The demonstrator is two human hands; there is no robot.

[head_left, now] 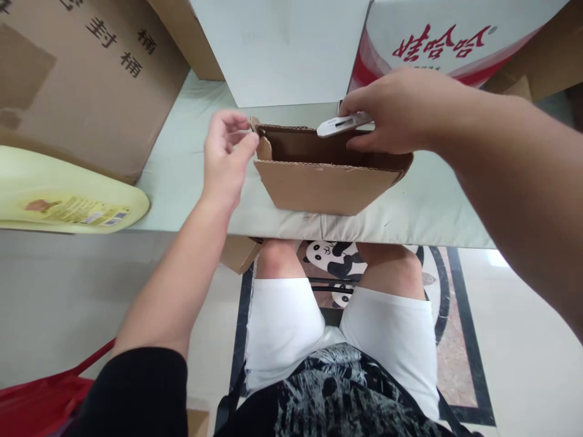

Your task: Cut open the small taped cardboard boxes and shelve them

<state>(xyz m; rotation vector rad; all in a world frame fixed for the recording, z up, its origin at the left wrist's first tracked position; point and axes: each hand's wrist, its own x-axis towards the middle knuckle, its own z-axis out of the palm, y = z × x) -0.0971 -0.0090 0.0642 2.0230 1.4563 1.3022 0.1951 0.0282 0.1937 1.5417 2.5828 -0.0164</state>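
An open-topped brown cardboard box point(319, 185) stands near the front edge of the cloth-covered table, its top edges roughly cut. My left hand point(228, 152) is at its left top corner, with thumb and curled fingers against the cardboard edge. Over the right part of the opening, my right hand point(392, 112) grips a white utility knife point(344, 123). The knife points left across the box's mouth; whether its blade is out cannot be made out. Part of the box's interior is hidden by my right hand.
Behind the box stand a white carton point(282, 54) and a red-and-white printed carton point(437, 42). To the left are a large brown carton point(91, 79) and a pale yellow bottle point(68, 191) lying on its side. The table point(182, 212) ends just above my knees.
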